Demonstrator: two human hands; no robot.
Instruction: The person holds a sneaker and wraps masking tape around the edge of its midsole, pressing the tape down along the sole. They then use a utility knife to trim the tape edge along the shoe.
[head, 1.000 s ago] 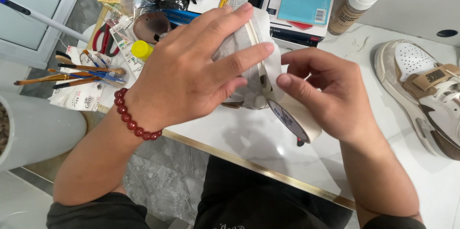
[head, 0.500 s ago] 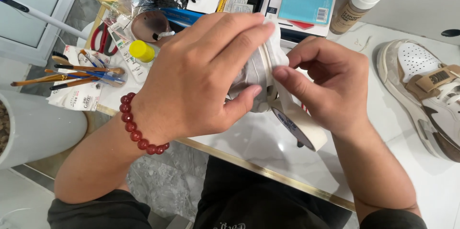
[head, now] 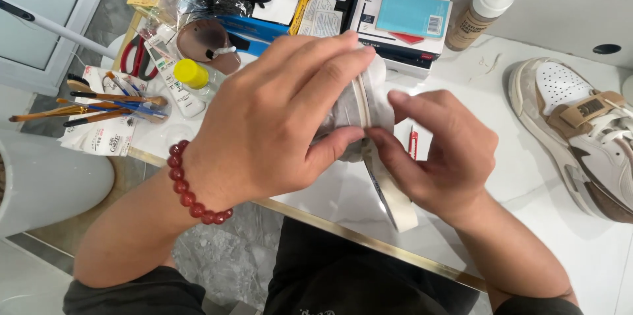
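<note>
Taping step in progress: masking tape being laid around a wrapped white shoe held above the table edge.

The left hand (head: 277, 124), red bead bracelet (head: 191, 190) at the wrist, is cupped over the shoe (head: 369, 101), fingers spread along its top and thumb pressed beneath. The right hand (head: 442, 153) pinches the tape strip (head: 361, 101) with thumb and forefinger against the shoe's side; the tape roll (head: 395, 193) hangs just below. A second sneaker (head: 580, 130) lies well apart to the right on the white table (head: 514, 216). Judgement: the next move calls for keeping the strip taut and pressing it flat along the sole line without wrinkles.
</note>
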